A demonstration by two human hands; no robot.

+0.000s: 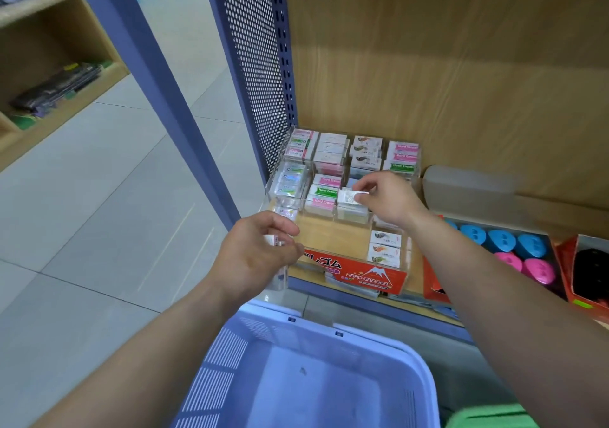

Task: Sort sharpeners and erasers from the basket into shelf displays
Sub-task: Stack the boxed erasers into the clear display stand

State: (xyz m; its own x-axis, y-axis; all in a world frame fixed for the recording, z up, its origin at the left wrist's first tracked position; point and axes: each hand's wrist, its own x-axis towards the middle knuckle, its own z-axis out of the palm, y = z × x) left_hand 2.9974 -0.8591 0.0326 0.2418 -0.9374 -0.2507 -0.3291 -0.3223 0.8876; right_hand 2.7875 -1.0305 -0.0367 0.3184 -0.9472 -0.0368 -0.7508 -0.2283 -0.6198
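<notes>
Right hand (389, 197) pinches 1 small rectangular eraser (347, 197), glossy in its white wrap, between thumb and fingertips, just above a middle-tier compartment of the clear acrylic display (333, 235). Left hand (257, 256) curls round a small white box (272, 240) at the display's front-left corner. Below both sits the slatted blue plastic basket (230, 355).

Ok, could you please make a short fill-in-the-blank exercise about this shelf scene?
1. The ___ hand pinches a white eraser over the clear display.
2. The round sharpeners beside the display are blue and ___.
3. The display's red sign reads HARD ___.
Missing words: right; pink; ERASER.
</notes>
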